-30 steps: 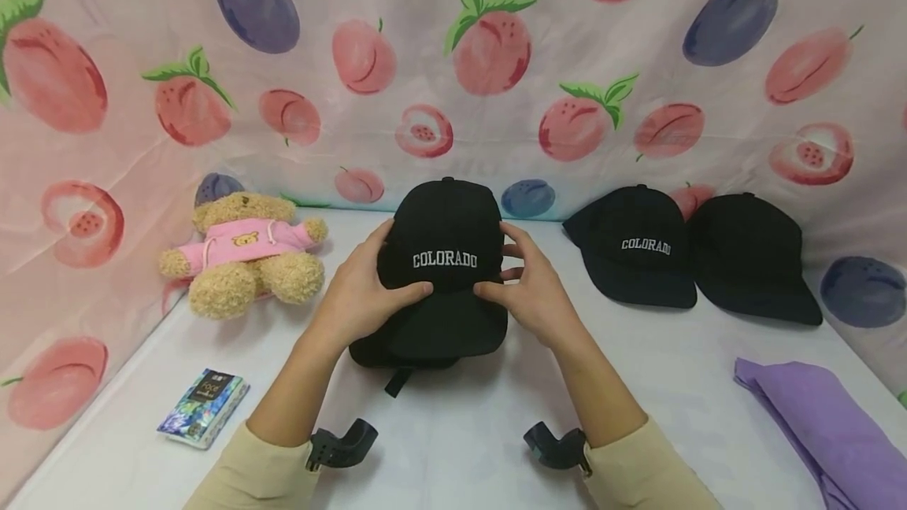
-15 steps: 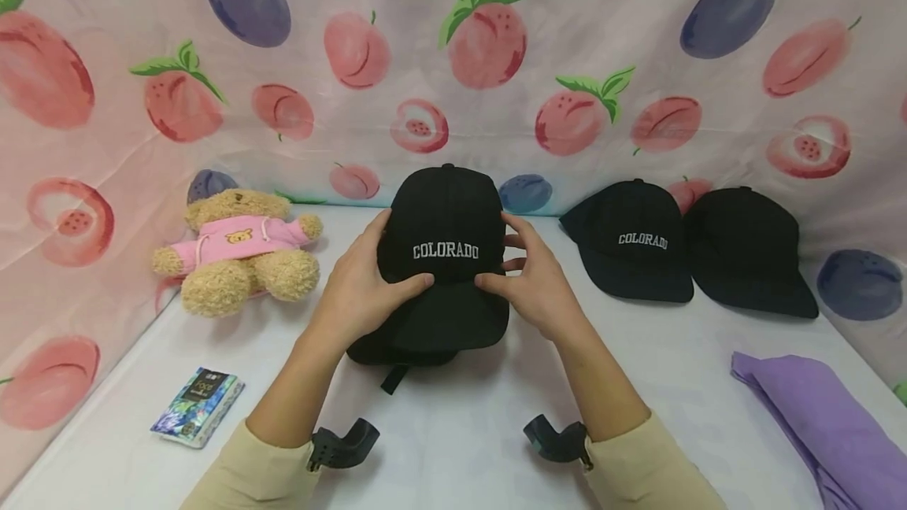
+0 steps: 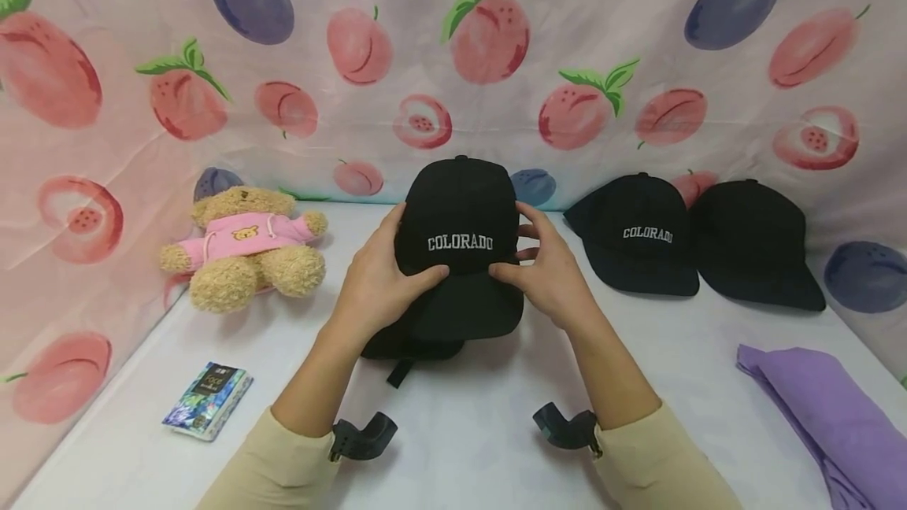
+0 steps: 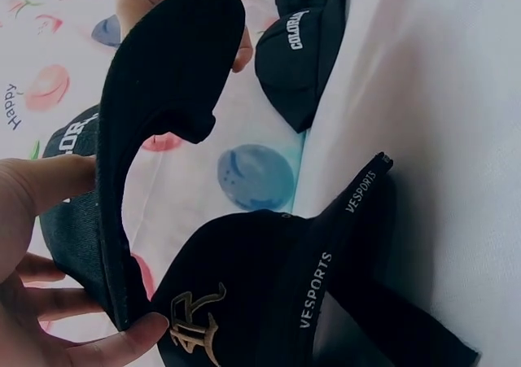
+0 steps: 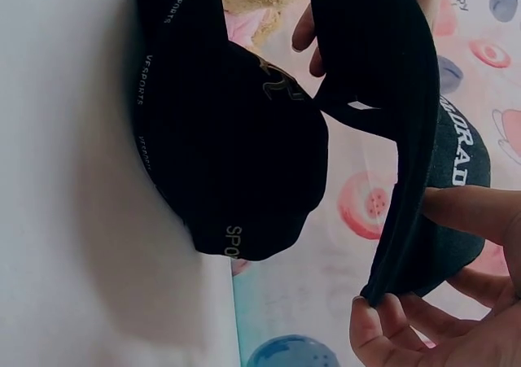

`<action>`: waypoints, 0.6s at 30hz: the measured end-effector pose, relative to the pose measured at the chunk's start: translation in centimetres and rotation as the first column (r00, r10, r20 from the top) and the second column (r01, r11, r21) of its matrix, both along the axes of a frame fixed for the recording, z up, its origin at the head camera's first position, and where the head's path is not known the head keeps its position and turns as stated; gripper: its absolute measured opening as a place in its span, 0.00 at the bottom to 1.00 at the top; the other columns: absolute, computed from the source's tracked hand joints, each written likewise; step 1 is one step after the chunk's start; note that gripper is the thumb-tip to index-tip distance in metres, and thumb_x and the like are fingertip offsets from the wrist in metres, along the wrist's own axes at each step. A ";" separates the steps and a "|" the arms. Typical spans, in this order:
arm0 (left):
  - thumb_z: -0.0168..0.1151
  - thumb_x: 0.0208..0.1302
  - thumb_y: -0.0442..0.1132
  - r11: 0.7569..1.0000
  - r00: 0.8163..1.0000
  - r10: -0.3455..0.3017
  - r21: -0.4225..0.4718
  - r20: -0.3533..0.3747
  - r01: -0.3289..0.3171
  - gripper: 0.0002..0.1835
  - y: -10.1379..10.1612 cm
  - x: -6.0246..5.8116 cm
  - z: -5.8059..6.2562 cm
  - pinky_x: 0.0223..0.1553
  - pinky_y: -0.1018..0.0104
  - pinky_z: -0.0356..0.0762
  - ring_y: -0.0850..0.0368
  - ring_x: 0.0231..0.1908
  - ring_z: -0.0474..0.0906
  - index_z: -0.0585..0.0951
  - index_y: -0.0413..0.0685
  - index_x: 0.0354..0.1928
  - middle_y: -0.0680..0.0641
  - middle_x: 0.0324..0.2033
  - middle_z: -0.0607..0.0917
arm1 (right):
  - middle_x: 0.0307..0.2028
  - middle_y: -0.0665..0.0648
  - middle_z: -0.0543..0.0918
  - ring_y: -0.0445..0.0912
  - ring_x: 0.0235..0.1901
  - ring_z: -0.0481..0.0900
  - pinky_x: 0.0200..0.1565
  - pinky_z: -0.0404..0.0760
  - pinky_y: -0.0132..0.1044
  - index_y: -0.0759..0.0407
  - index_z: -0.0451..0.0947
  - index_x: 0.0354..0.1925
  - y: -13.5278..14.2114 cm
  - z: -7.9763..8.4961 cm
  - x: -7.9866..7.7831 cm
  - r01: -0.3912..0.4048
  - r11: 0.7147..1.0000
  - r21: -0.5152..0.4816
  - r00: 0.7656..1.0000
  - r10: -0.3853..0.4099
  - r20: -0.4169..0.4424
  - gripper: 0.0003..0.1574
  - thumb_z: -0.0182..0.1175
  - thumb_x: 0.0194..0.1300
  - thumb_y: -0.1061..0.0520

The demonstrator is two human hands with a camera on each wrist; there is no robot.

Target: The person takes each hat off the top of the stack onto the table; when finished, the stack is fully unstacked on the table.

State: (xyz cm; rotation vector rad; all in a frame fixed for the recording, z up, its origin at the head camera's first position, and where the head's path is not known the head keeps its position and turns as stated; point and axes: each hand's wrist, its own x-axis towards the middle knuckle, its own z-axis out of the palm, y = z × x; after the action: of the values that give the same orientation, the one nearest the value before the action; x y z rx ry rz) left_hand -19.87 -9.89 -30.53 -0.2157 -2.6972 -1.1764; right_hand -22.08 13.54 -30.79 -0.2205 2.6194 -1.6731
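Note:
A black baseball cap (image 3: 459, 203) with white COLORADO lettering faces me at the middle, brim toward me. My left hand (image 3: 375, 278) holds its left side, thumb at the base of the brim and fingers around the edge. On the other side my right hand (image 3: 556, 278) grips it the same way. Beneath it a second black cap (image 3: 414, 348) rests on the table, mostly hidden in the head view. Both wrist views show that lower cap (image 4: 244, 269) with a gold emblem and VESPORTS on its inside band, the held cap (image 5: 378, 50) raised above it.
Two more black caps stand at the back right, one lettered COLORADO (image 3: 631, 242), the other plain-fronted (image 3: 754, 246). A teddy bear (image 3: 248, 246) in a pink hoodie sits at the left, behind a tissue pack (image 3: 208, 400). Folded purple cloth (image 3: 822, 408) lies at the right.
Both hands have lifted the COLORADO cap slightly and shifted it a little to the right, keeping the same grip. The lower cap stays on the table.

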 end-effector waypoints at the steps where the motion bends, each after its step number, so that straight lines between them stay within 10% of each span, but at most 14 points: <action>1: 0.76 0.59 0.53 1.000 1.000 0.000 0.001 -0.001 0.000 0.56 0.0 0.0 0.0 0.74 0.43 0.63 0.45 0.74 0.67 0.54 0.50 0.82 0.43 0.76 0.68 | 0.73 0.63 0.68 0.59 0.61 0.76 0.57 0.83 0.54 0.43 0.50 0.82 0.0 0.0 0.0 0.002 1.000 0.002 1.000 -0.002 -0.001 0.61 0.72 0.61 0.61; 18: 0.75 0.60 0.55 1.000 1.000 0.001 -0.017 0.004 -0.001 0.56 0.8 -0.6 -0.4 0.74 0.41 0.63 0.43 0.75 0.64 0.53 0.50 0.82 0.43 0.77 0.65 | 0.74 0.63 0.67 0.59 0.62 0.75 0.60 0.81 0.56 0.45 0.48 0.83 0.9 0.1 -0.1 0.005 1.000 0.021 1.000 -0.004 -0.007 0.62 0.72 0.62 0.60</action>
State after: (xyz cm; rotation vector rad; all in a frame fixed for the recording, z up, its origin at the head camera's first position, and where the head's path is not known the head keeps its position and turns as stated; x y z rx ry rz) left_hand -20.48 -9.07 -30.89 -0.2145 -2.7110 -1.1545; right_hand -22.16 14.43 -30.69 -0.2208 2.6429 -1.6490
